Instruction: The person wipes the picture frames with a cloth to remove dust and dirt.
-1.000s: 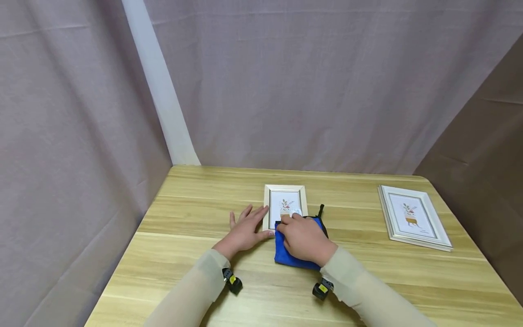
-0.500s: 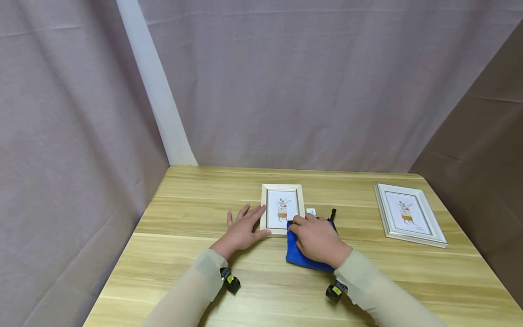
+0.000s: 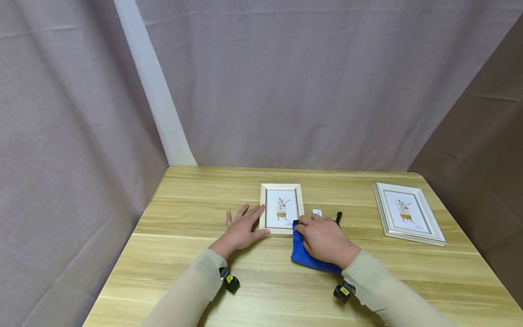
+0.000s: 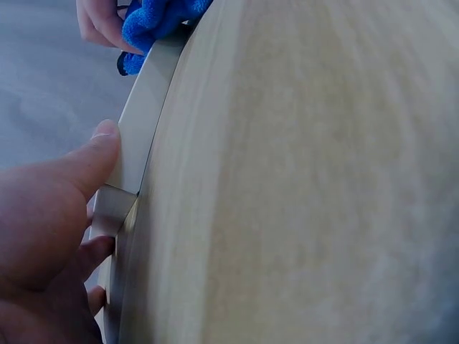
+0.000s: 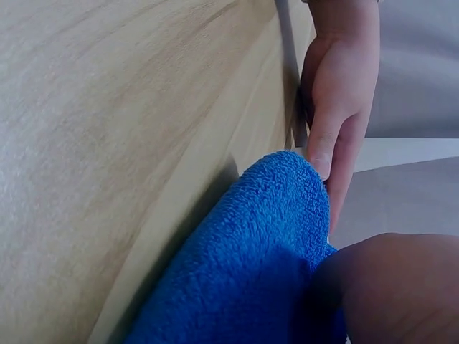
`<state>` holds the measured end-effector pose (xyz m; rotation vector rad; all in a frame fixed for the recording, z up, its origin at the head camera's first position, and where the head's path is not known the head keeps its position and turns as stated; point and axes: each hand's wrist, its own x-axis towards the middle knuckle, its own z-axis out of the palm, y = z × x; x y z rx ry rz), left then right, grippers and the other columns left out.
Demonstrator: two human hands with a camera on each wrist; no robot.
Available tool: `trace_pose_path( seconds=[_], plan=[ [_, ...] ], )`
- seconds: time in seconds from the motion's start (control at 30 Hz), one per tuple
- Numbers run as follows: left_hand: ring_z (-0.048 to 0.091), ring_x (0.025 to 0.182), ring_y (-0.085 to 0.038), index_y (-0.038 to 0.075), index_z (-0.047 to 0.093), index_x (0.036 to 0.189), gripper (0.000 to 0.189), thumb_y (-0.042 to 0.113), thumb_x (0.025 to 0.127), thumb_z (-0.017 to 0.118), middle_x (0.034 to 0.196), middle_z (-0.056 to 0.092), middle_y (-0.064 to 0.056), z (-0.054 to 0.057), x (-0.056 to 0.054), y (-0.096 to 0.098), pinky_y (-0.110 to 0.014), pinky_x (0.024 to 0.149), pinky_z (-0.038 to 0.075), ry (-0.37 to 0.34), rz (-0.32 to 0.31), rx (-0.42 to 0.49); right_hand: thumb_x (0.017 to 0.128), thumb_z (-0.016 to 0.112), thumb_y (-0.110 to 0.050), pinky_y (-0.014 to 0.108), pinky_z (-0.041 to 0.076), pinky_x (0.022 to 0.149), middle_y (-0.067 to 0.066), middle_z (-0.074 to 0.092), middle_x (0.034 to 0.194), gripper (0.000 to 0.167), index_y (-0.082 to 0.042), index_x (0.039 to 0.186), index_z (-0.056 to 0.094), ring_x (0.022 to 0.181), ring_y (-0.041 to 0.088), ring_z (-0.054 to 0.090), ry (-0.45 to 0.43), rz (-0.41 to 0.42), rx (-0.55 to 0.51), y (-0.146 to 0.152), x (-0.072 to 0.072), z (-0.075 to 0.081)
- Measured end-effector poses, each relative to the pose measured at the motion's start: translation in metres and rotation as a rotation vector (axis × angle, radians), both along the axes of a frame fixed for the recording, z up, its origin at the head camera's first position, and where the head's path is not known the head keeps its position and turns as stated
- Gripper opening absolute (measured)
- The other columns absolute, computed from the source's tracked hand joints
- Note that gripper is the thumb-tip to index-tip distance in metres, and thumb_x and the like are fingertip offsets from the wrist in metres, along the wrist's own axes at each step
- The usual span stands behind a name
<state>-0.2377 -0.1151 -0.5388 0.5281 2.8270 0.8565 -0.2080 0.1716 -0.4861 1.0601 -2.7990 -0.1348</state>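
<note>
We see the picture frame [image 3: 282, 209] on the desk [image 3: 184, 213]. The left hand's grip [image 3: 240, 230], fingers apart, touches its left edge; the right hand's grip [image 3: 326, 238] is clamped on the blue cloth [image 3: 301, 256] at the near right corner. If the cloth catches there, the frame could twist.

My right hand [image 3: 327, 238] has slid the blue terry cloth [image 3: 304, 257] rightward, baring more of the framed flower print [image 3: 281, 209].
</note>
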Motion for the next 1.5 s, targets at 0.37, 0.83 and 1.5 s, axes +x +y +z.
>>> trace_pose_path(
  seconds=[0.37,0.83,1.5],
  plan=[
    [0.008,0.169,-0.033,0.030,0.027,0.176,0.087,0.062,0.105,0.066,0.179,0.030,0.003,-0.001,0.000,0.000,-0.077,0.122,-0.015,-0.001,0.003,0.000,0.102,0.075,-0.020,0.053,0.063,0.084,0.009,0.073,0.127,0.027,-0.009,0.126,0.080,0.107,0.032,0.071,0.002,0.011,-0.052,0.001,0.001,0.000],
    [0.009,0.169,-0.033,0.030,0.028,0.176,0.087,0.061,0.105,0.066,0.179,0.030,0.002,-0.001,0.001,0.001,-0.077,0.122,-0.015,-0.001,0.001,0.005,0.103,0.075,-0.018,0.051,0.063,0.087,0.011,0.071,0.129,0.029,-0.007,0.130,0.078,0.108,0.031,0.068,-0.040,0.007,-0.098,0.005,0.005,-0.007],
    [0.010,0.168,-0.035,0.028,0.029,0.176,0.086,0.060,0.106,0.067,0.179,0.031,0.001,0.003,0.002,0.000,-0.078,0.122,-0.014,0.011,0.006,0.009,0.101,0.078,-0.015,0.047,0.061,0.087,0.011,0.064,0.131,0.038,-0.004,0.137,0.072,0.105,0.033,0.065,-0.031,0.028,-0.159,0.002,0.034,-0.013]
  ],
)
